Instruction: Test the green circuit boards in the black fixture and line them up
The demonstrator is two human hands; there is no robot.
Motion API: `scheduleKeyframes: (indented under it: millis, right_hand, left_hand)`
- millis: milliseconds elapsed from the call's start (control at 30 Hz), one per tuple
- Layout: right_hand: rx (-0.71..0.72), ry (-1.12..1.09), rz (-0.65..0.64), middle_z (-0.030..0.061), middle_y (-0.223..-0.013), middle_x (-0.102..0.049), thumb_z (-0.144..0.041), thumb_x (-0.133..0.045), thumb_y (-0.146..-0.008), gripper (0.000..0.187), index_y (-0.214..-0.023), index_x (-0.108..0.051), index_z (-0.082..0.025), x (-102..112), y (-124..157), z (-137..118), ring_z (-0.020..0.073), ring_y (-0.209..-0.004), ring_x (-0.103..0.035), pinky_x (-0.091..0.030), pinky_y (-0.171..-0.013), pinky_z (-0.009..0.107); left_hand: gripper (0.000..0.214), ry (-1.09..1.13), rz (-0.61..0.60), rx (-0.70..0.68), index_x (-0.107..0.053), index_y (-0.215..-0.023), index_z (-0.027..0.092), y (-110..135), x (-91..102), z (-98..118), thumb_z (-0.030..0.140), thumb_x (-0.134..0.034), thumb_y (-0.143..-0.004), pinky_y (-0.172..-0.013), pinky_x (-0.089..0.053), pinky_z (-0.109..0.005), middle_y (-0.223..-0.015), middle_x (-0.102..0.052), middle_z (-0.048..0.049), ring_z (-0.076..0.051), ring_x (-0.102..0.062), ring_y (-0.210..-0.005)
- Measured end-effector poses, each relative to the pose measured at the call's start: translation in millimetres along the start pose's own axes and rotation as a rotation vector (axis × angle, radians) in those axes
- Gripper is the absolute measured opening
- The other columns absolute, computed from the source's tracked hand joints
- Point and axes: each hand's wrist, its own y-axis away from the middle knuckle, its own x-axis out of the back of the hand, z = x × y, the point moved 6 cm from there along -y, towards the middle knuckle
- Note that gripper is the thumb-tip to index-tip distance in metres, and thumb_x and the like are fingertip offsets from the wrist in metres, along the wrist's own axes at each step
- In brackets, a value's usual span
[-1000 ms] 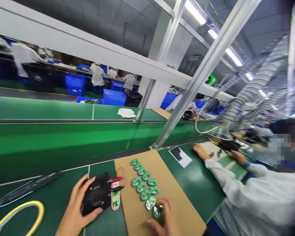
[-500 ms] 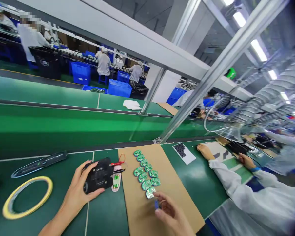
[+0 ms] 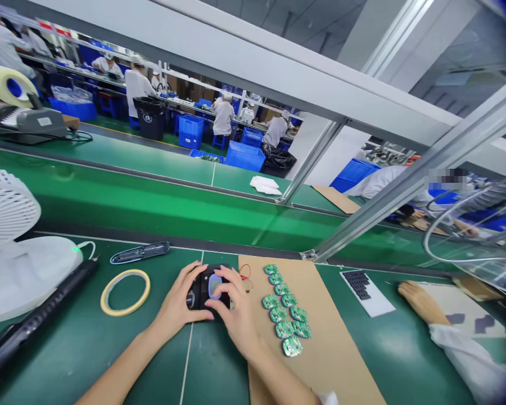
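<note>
Left hand grips one black fixture, right hand apparently one blue-rimmed piece, beside ten green boards.

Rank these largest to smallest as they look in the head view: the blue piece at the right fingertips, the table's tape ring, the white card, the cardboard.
1. Cardboard
2. Tape ring and white card: too alike in spread to rank
3. Blue piece, partly covered by fingers

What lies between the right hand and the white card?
In the head view: the cardboard sheet bearing green circuit boards, then a strip of green tabletop.
</note>
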Motion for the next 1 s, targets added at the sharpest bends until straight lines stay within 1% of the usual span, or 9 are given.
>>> scheduleKeyframes:
  millis: [67,133,167,233,300,500,700,867,1000]
  right_hand:
    - [0.106,0.080,-0.037,0.0060,-0.121,-0.059,-0.027,-0.062,-0.090,0.011,-0.082,-0.058,-0.021,-1.4,3.6,0.8,0.0247,-0.127,-0.044,-0.025,-0.112,0.052]
    - [0.170,0.148,-0.065,0.0059,-0.121,-0.059,-0.026,-0.063,-0.089,0.006,-0.090,-0.059,-0.022,-0.6,5.7,0.7,0.0246,-0.129,-0.042,-0.025,-0.112,0.052]
    - [0.194,0.178,-0.077,0.0059,-0.122,-0.059,-0.026,-0.063,-0.089,0.010,-0.096,-0.059,-0.022,-0.2,6.2,0.2,0.0245,-0.130,-0.042,-0.024,-0.112,0.052]
    - [0.222,0.222,-0.094,0.0063,-0.124,-0.059,-0.027,-0.063,-0.090,0.019,-0.108,-0.057,-0.024,0.3,6.5,-0.7,0.0245,-0.130,-0.041,-0.024,-0.113,0.052]
    - [0.234,0.243,-0.095,0.0067,-0.125,-0.058,-0.026,-0.061,-0.091,0.023,-0.114,-0.056,-0.024,0.7,6.8,-1.1,0.0243,-0.130,-0.041,-0.024,-0.113,0.052]
    - [0.287,0.273,-0.042,0.0063,-0.123,-0.060,-0.024,-0.057,-0.094,0.023,-0.117,-0.055,-0.024,2.7,8.7,-3.8,0.0224,-0.127,-0.045,-0.023,-0.114,0.050]
    - [0.213,0.228,-0.097,0.0063,-0.130,-0.055,-0.027,-0.056,-0.094,0.045,-0.136,-0.041,-0.026,-1.6,3.7,3.2,0.0227,-0.131,-0.041,-0.026,-0.114,0.049]
    - [0.174,0.152,-0.064,0.0046,-0.130,-0.056,-0.031,-0.061,-0.091,0.057,-0.141,-0.034,-0.029,-1.5,0.4,8.6,0.0212,-0.125,-0.048,-0.028,-0.114,0.047]
    - [0.137,0.134,-0.061,0.0048,-0.126,-0.059,-0.032,-0.061,-0.091,0.058,-0.142,-0.033,-0.027,-1.1,-0.4,7.7,0.0215,-0.124,-0.049,-0.028,-0.114,0.046]
  left_hand:
    - [0.085,0.002,0.007,0.002,-0.038,-0.135,0.031,-0.9,-0.2,0.8,0.040,-0.082,-0.063,-0.108,-0.038,-0.049,-0.142,-0.039,-0.0095,-0.032,-0.042,-0.130]
    - [0.086,0.003,0.003,0.002,-0.037,-0.136,0.030,-1.4,-0.6,2.2,0.039,-0.082,-0.063,-0.109,-0.037,-0.049,-0.142,-0.038,-0.0096,-0.032,-0.040,-0.131]
    - [0.086,0.004,-0.001,0.002,-0.036,-0.136,0.030,-1.5,-0.8,2.8,0.039,-0.082,-0.063,-0.109,-0.036,-0.049,-0.142,-0.038,-0.0098,-0.031,-0.039,-0.132]
    - [0.086,0.003,-0.010,0.000,-0.037,-0.135,0.030,-1.4,-0.9,3.6,0.038,-0.083,-0.063,-0.110,-0.036,-0.048,-0.142,-0.037,-0.0100,-0.031,-0.039,-0.132]
    - [0.086,0.001,-0.015,-0.002,-0.037,-0.134,0.030,-1.3,-0.5,4.0,0.039,-0.083,-0.063,-0.110,-0.035,-0.049,-0.142,-0.037,-0.0103,-0.031,-0.039,-0.132]
    - [0.081,-0.005,-0.004,-0.025,-0.037,-0.133,0.030,-1.9,1.4,9.0,0.035,-0.082,-0.065,-0.109,-0.037,-0.049,-0.141,-0.036,-0.0106,-0.031,-0.039,-0.132]
    - [0.062,-0.018,0.042,-0.070,-0.045,-0.123,0.026,-3.6,3.5,15.2,0.031,-0.077,-0.070,-0.105,-0.038,-0.053,-0.135,-0.040,-0.0123,-0.032,-0.039,-0.130]
    - [0.064,-0.009,0.058,-0.102,-0.046,-0.121,0.026,-6.2,5.0,13.0,0.032,-0.080,-0.066,-0.105,-0.036,-0.055,-0.131,-0.043,-0.0125,-0.033,-0.039,-0.129]
    - [0.066,0.004,0.067,-0.109,-0.046,-0.121,0.025,-6.1,5.4,10.5,0.034,-0.081,-0.066,-0.105,-0.035,-0.056,-0.131,-0.043,-0.0130,-0.033,-0.038,-0.131]
